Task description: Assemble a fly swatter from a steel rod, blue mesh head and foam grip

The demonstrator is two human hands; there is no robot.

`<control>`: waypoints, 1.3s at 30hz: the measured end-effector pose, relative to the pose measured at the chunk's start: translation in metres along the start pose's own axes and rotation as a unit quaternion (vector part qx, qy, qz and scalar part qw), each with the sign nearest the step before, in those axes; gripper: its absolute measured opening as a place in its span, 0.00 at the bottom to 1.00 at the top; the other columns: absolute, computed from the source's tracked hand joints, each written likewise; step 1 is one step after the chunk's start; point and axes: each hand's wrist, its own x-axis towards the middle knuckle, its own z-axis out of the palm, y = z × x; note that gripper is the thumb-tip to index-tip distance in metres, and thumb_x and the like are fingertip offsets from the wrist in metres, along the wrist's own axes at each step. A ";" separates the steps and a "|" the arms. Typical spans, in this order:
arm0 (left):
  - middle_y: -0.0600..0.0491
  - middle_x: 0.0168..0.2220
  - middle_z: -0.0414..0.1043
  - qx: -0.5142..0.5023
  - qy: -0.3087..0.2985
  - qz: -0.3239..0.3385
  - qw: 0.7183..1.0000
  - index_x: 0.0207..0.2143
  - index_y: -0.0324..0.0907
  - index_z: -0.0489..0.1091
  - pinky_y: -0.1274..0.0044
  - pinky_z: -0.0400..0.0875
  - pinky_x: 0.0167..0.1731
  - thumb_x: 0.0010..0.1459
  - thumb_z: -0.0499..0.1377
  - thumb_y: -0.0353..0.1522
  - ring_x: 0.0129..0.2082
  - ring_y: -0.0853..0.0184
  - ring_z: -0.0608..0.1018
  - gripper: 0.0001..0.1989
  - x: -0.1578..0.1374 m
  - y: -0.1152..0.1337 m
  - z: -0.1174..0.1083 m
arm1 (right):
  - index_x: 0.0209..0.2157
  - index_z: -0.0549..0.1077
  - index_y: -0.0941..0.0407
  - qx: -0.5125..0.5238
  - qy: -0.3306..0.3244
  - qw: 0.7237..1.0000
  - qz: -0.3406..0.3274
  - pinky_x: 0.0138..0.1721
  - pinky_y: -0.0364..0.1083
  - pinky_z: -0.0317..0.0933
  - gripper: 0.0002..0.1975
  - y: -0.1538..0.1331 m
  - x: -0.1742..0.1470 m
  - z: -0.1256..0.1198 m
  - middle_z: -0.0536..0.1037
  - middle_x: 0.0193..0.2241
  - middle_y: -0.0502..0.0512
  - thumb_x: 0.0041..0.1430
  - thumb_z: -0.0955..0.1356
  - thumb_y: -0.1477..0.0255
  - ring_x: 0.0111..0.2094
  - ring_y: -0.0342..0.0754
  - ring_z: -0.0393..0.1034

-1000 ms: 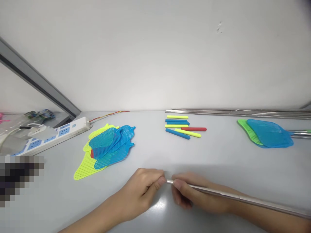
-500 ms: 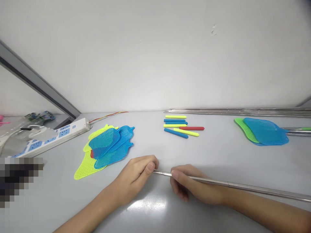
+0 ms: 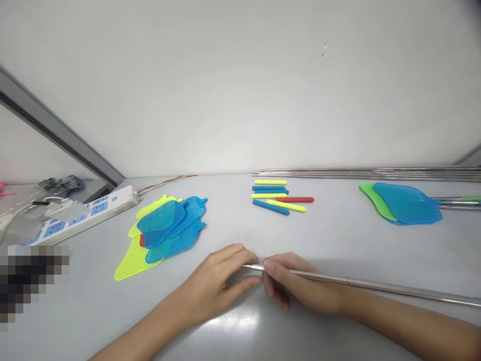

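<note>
A thin telescopic metal rod [image 3: 394,289] runs from the middle of the view to the right edge, its narrow end pointing left. My right hand [image 3: 289,278] grips it just behind that end, thumb on top. Around the narrow tip, my left hand [image 3: 221,278] has its thumb spread away from the fingers; the fingers reach over the tip and partly hide it. Further back lie several plastic handle sleeves [image 3: 270,196] in yellow, blue and red. Left of them is a pile of perforated fly swatter heads [image 3: 176,235], blue and yellow, with a bit of red showing.
Against the wall at the back right lie several metal rods [image 3: 361,173]. In front of them, blue and green swatter heads [image 3: 409,203] sit on rods. A white power strip [image 3: 101,208] with cables stands at the left, near a grey frame post [image 3: 60,125].
My left hand has opened its thumb away from the rod's tip and shifted right, closer to my right hand. My right hand keeps its hold on the rod.
</note>
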 end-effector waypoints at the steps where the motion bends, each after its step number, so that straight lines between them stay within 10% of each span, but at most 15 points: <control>1: 0.52 0.32 0.66 -0.005 0.001 0.002 1.000 0.39 0.43 0.63 0.78 0.63 0.33 0.58 0.48 0.34 0.33 0.69 0.68 0.09 0.000 0.000 0.002 | 0.20 0.62 0.59 0.000 -0.001 1.000 -0.001 0.23 0.39 0.55 0.22 0.001 0.000 0.000 0.62 0.16 0.47 0.60 0.54 0.60 0.18 0.38 0.58; 19: 0.53 0.31 0.66 -0.085 0.070 0.010 0.994 0.33 0.41 0.66 0.79 0.62 0.33 0.57 0.51 0.27 0.32 0.71 0.68 0.05 0.001 0.001 0.004 | 0.17 0.57 0.58 -0.030 0.025 0.999 -0.015 0.19 0.37 0.49 0.21 0.001 -0.001 -0.001 0.60 0.13 0.45 0.56 0.59 0.58 0.16 0.36 0.53; 39: 0.53 0.33 0.64 -0.002 0.207 -0.088 0.974 0.30 0.41 0.66 0.78 0.61 0.34 0.58 0.48 0.34 0.34 0.69 0.68 0.10 0.010 -0.035 -0.008 | 0.13 0.47 0.56 0.144 0.284 0.945 -0.081 0.18 0.42 0.40 0.25 0.014 0.002 -0.005 0.47 0.10 0.44 0.57 0.56 0.57 0.13 0.37 0.43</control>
